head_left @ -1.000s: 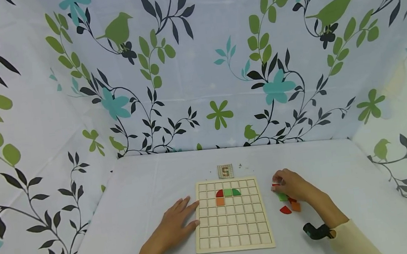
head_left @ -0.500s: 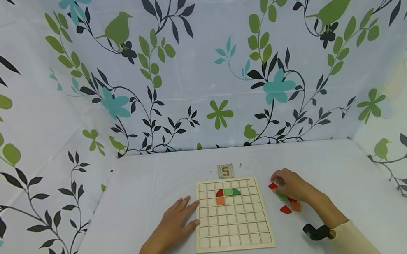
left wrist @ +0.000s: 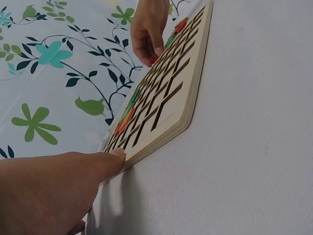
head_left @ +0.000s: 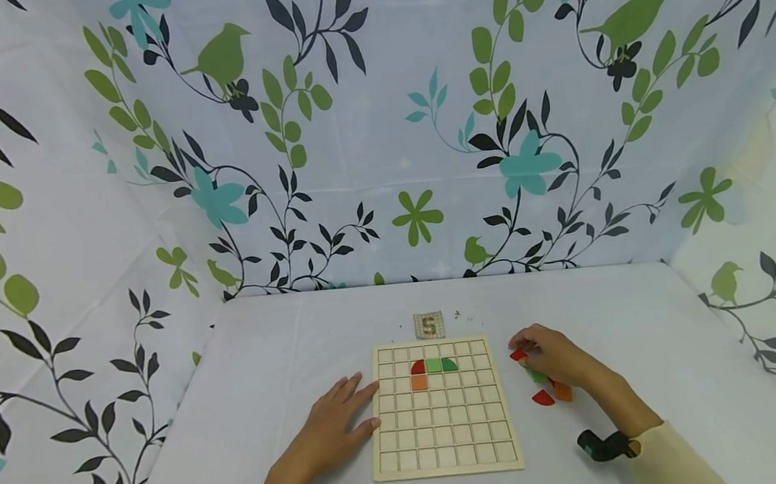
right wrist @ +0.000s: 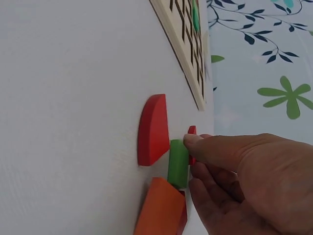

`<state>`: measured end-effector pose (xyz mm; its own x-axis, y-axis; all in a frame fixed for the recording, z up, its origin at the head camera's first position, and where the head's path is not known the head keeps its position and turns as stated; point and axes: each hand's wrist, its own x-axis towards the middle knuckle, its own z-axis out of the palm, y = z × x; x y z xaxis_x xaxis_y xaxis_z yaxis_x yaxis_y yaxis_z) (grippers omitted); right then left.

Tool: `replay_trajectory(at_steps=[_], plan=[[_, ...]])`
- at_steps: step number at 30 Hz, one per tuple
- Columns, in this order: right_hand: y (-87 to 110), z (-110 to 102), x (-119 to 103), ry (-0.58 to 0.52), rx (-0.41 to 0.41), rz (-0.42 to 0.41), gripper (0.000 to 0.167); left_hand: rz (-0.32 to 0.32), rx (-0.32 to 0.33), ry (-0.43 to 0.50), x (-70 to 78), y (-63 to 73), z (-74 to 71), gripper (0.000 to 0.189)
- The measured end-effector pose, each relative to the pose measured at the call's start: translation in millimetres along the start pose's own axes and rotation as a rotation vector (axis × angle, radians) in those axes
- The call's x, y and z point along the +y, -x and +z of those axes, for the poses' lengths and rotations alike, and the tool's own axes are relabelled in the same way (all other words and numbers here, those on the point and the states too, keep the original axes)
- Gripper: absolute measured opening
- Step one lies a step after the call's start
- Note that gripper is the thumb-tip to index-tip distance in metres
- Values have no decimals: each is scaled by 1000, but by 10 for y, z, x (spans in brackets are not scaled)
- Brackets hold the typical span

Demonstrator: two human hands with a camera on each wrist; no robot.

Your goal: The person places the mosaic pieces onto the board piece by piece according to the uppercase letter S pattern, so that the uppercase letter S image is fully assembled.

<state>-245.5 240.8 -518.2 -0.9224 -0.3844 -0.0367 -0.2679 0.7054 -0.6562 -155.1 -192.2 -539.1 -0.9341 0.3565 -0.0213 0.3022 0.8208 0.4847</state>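
Observation:
My left hand [head_left: 336, 421], fingers spread, rests at the left edge of a wooden grid board [head_left: 449, 471]; its thumb [left wrist: 110, 164] touches the board's side in the left wrist view. To the right of the board, my right hand [head_left: 554, 355] pinches a small red quarter-round tile [right wrist: 192, 130] between thumb and fingers, low over the table. Close below the fingers lie a green tile [right wrist: 178, 164], an orange tile [right wrist: 160, 210] and another red quarter-round tile [right wrist: 155, 129]. Part of a further red tile shows behind the orange one.
In the board's cells sit a red quarter-round [head_left: 418, 367], a light green square [head_left: 433, 366], a dark green quarter-round [head_left: 449, 364] and an orange square [head_left: 419, 382]. A small patterned card [head_left: 429, 326] lies behind the board. Patterned cloth [head_left: 347, 120] hangs behind the table.
My right hand has shifted slightly left, and the red tile at its fingertips has moved left and come more into sight. My left hand has stayed in place.

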Motion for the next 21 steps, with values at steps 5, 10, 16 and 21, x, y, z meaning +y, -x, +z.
replay_trajectory(at_steps=[5,10,16,21], plan=[[-5,39,7,21,41,9,17,2,-1,-5,-9,0,1,63],[-35,84,4,45,74,24,16,-1,-2,0,-8,-11,-4,62],[-66,125,-15,68,91,48,18,3,4,-1,0,-8,-7,62],[-77,166,-82,67,96,58,17,2,6,3,-5,-9,-3,62]])
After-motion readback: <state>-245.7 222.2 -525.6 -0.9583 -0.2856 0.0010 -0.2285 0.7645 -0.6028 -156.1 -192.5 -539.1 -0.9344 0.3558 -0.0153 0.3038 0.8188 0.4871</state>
